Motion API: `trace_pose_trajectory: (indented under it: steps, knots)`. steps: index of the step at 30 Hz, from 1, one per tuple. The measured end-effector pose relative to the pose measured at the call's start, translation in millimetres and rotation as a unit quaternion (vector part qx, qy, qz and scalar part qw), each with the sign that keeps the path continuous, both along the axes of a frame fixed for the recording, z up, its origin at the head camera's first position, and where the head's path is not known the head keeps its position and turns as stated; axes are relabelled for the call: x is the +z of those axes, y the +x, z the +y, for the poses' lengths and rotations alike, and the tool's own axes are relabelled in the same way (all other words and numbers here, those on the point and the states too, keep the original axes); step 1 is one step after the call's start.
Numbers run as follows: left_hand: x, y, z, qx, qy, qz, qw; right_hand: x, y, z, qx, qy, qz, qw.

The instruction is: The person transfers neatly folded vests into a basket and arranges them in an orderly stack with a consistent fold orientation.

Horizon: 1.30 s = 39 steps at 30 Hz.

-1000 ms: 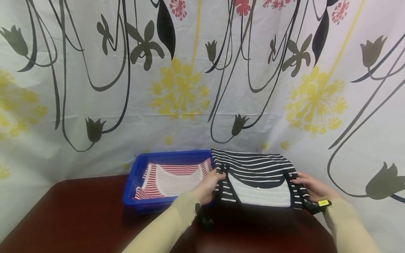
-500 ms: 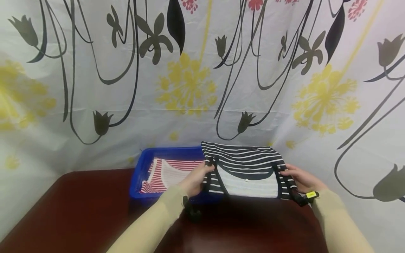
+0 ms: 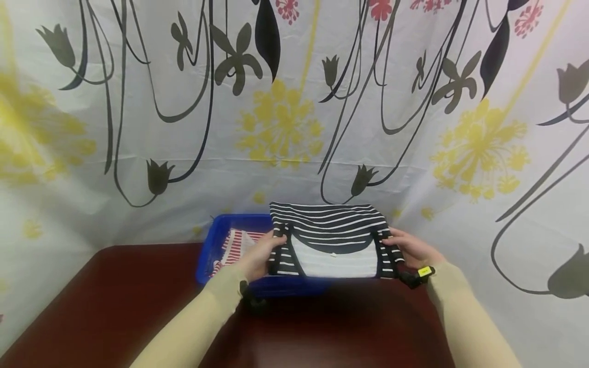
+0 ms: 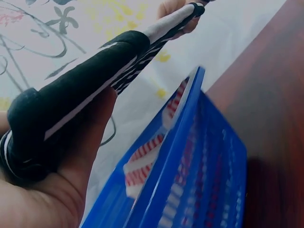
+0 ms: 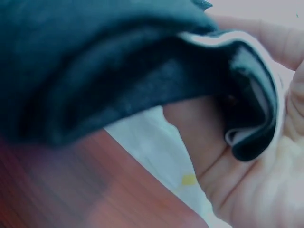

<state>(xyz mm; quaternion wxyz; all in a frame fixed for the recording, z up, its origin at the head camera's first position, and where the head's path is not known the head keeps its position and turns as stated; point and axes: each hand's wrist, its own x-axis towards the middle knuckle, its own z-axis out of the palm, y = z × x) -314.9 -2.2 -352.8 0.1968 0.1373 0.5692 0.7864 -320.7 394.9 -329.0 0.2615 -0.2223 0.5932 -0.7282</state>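
A folded black-and-white striped shirt (image 3: pixel 333 230) with a white inner panel is held up between both hands. My left hand (image 3: pixel 258 254) grips its left edge, thumb on top; in the left wrist view the fabric (image 4: pixel 76 80) lies between thumb and fingers. My right hand (image 3: pixel 413 249) grips the opposite edge, and the dark cloth (image 5: pixel 142 80) curls inside that palm in the right wrist view. Under and behind the shirt's left part stands a blue basket (image 3: pixel 212 240). A red-and-white striped garment (image 3: pixel 235 248) lies in the basket, partly hidden by the left hand and the shirt.
The basket rests near the back of a dark red-brown table (image 3: pixel 152 296). Right behind it hangs a white curtain (image 3: pixel 207 143) with flower prints. The table's left and back edges meet at a rounded corner.
Both hands have carried the striped shirt leftward, from the right of the basket to partly over it. It covers more of the basket and the red-striped garment now. The head view has shifted slightly.
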Motion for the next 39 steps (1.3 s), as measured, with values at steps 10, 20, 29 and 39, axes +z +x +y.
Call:
trace_pose_trajectory:
  steps: [10, 20, 29, 39]
  knots:
    - [3.9, -7.4, -40.5, 0.013, 0.000, 0.000, 0.9999, -3.0, -15.7, -39, -0.012, 0.029, 0.005, 0.9995]
    - [5.6, -14.6, -57.4, 0.000, 0.014, 0.010, 0.9998, 1.2, -25.4, -53, 0.025, 0.011, 0.004, 0.9996]
    - [-4.1, -22.3, -90.8, 0.015, -0.007, 0.000, 0.9999, -4.6, -38.8, -86, 0.005, 0.037, -0.010, 0.9992]
    - [7.0, -28.2, -109.7, 0.038, -0.045, 0.007, 0.9982, 5.9, -52.2, -106, 0.013, 0.037, -0.015, 0.9991]
